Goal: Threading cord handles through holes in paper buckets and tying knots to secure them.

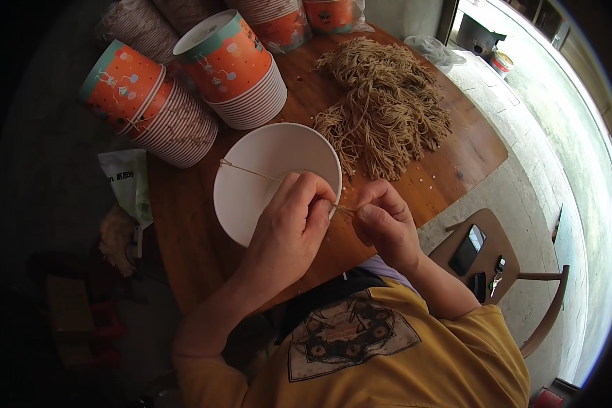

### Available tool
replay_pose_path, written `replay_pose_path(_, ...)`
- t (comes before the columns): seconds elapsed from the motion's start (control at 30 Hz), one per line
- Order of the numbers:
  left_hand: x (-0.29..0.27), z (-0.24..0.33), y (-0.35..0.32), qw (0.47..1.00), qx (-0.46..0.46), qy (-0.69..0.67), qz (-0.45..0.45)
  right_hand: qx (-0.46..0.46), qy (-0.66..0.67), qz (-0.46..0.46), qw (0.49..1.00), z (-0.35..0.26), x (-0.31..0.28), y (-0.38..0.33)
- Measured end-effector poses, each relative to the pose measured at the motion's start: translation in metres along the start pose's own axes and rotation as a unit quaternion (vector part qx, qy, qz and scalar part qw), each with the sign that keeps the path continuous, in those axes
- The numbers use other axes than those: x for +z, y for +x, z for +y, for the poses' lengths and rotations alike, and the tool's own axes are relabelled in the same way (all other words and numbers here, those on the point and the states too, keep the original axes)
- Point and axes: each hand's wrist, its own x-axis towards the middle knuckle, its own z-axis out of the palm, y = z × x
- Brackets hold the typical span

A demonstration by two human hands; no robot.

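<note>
A white paper bucket (241,204) stands on the wooden table in front of me, its open mouth facing up. A thin tan cord (255,171) runs from a small loop at the bucket's left rim across the opening to my fingers. Over the bucket's right side, my left hand (292,221) is closed on the cord, thumb against the curled fingers. Just right of the rim, my right hand (387,221) pinches the cord's other part between thumb and fingertips. A short, knotted-looking stretch shows between both hands. Whether the cord passes through the bucket's wall is hidden.
Behind the bucket lies a large heap of tan cords (387,102). Stacks of orange-and-teal paper buckets (234,71) stand and lean at the back left. Small white bits dot the table (466,149). A chair (493,238) at right holds a phone (468,249) and keys (496,280).
</note>
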Motion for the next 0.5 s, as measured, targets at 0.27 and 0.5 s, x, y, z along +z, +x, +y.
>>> replay_pose_path(0.27,-0.001,0.006,-0.009,0.994,0.052,0.094,0.033,-0.146,-0.316,-0.002,0.938,-0.038,-0.009,0.014)
replay_pose_path(0.5,-0.002,-0.002,-0.025,0.939,0.128,0.319,-0.001,-0.360,-0.471,-0.107,0.798,-0.058,-0.002,0.030)
